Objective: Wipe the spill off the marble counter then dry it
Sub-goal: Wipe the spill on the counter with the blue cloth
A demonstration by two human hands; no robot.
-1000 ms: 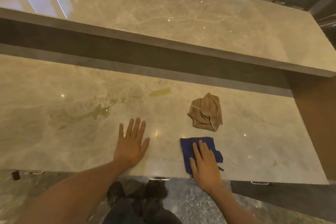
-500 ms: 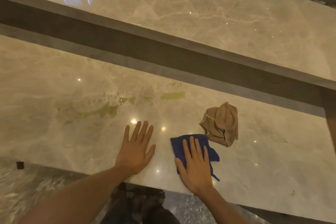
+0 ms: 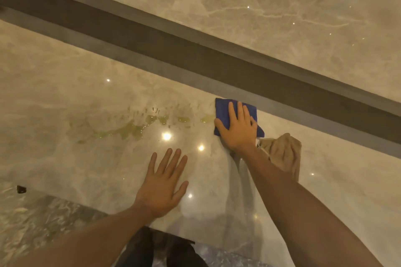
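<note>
A head-worn camera looked down on a pale marble counter (image 3: pixel 65 158) with a raised marble ledge (image 3: pixel 282 17) behind it. Furthest left on the counter lay the spill (image 3: pixel 130 129), a thin yellowish-green streak whose long axis ran left to right, breaking into small drops and patches toward its right end. Nearer the viewer and below the streak's right half, the left hand (image 3: pixel 161 188) lay flat on bare stone, fingers straight and slightly spread, holding nothing, apart from the liquid. To the right of that, further from the viewer, the right hand (image 3: pixel 238 128) pressed a folded blue cloth (image 3: pixel 223 110) flat against the counter, fingers straight on top of it. The cloth's left edge sat just at the rightmost patch of the spill, so the whole streak stretched away to the left of that hand, and a sweep leftward along its length looked like the natural path. The right hand was the nearer of the two to the liquid. Furthest right, just beside the right wrist, lay a crumpled tan cloth (image 3: pixel 284 154), partly hidden by the forearm and probably meant for drying.
</note>
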